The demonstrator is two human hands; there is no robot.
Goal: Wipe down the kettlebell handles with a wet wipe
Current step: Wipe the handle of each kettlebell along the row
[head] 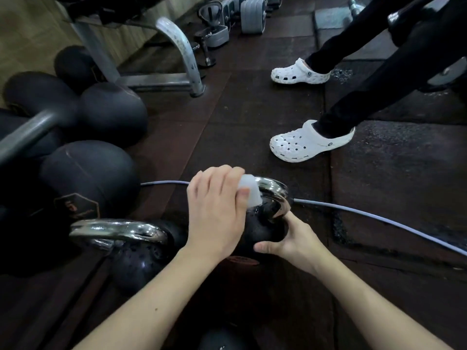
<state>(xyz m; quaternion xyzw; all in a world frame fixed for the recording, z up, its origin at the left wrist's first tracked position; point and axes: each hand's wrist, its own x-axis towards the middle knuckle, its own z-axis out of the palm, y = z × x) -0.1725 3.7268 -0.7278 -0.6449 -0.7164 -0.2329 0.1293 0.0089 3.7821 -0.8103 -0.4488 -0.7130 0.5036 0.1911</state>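
Kettlebell handle [271,189]: left hand [214,210] clamps wet wipe [250,192] on it, right hand [290,242] grips kettlebell body [262,223].

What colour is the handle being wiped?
Shiny silver chrome handle, seen in the head view, with the white wipe pressed on it.

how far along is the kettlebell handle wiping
In hand: the left hand presses the wet wipe onto one chrome handle while the right hand steadies that kettlebell. The nearer handle shows droplets, so it is possibly done. Nothing shows whether the dark weights behind need wiping.
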